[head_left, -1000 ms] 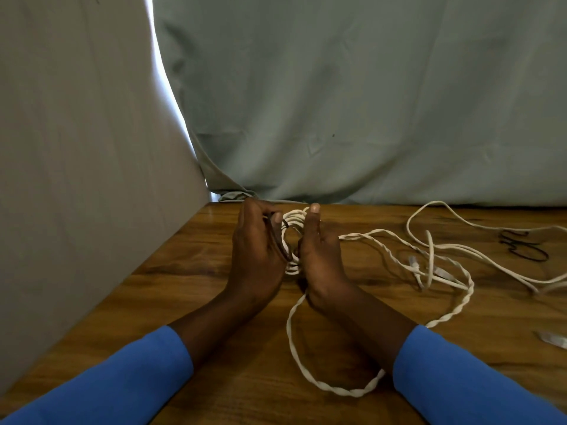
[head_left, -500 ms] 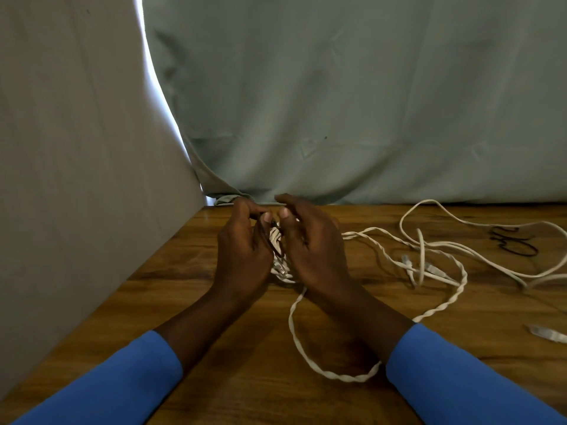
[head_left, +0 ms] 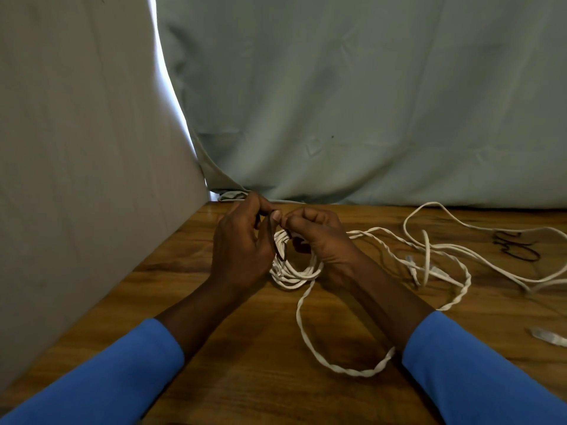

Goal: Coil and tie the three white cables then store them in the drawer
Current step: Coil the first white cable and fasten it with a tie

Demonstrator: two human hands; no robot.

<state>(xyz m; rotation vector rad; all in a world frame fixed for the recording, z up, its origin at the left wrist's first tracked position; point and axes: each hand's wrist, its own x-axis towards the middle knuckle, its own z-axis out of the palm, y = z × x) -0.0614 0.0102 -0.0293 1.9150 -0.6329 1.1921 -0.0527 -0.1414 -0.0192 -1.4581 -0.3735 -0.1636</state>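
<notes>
**Q:** What holds the bundle together on the wooden table (head_left: 245, 348)?

**A:** A person's two hands, raised just above the boards. The left hand (head_left: 242, 253) pinches a dark band (head_left: 274, 240) between thumb and fingers. The right hand (head_left: 322, 240), fingers curled, nips the band's other end, stretching it across the coiled white cable (head_left: 291, 276) that sits between the palms. Keeping the band taut is likely what lets it wrap the loops before they spring apart.

**Q:** And the rest of the job?

**A:** This looks like the first tie. A twisted cable (head_left: 299, 320) trails from the coil toward the blue sleeves, and loose white cables (head_left: 426, 256) sprawl to the right. Spare dark ties (head_left: 517, 246) wait beyond them, probably for those cables. No drawer is in view.
</notes>
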